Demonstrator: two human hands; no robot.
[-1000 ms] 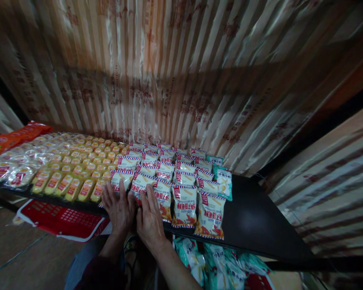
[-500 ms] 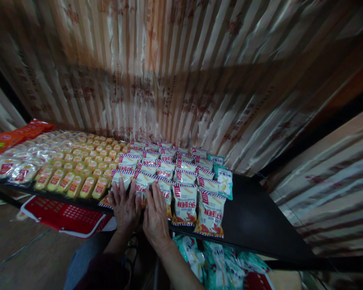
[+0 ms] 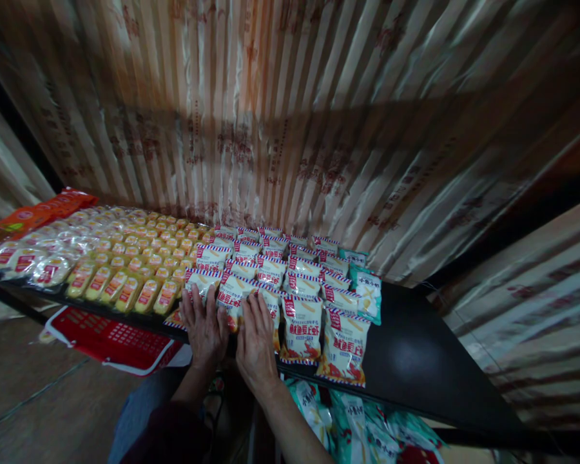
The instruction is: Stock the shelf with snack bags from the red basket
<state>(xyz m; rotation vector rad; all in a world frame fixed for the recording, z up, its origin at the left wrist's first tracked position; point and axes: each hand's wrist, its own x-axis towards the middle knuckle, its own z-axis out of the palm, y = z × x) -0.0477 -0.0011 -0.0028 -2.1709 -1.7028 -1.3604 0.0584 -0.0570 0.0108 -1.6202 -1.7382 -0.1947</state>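
Rows of white snack bags with red lettering and striped edges stand on a black shelf. My left hand lies with fingers spread over the front bag at the left end of these rows. Beside it, my right hand rests its outstretched fingers on the front bags just to the right. Both palms face down, touching the bags without gripping them. The lower parts of those bags are hidden by my hands. Two teal snack bags stand at the right end of the rows.
Yellow-wrapped cakes and white-wrapped cakes fill the shelf's left side, with an orange package beyond. Below are a red basket and more teal bags. A pleated, printed sheet hangs behind.
The whole view has shifted slightly, so the shelf and hands appear a little farther right. Both hands stay on the same front bags.
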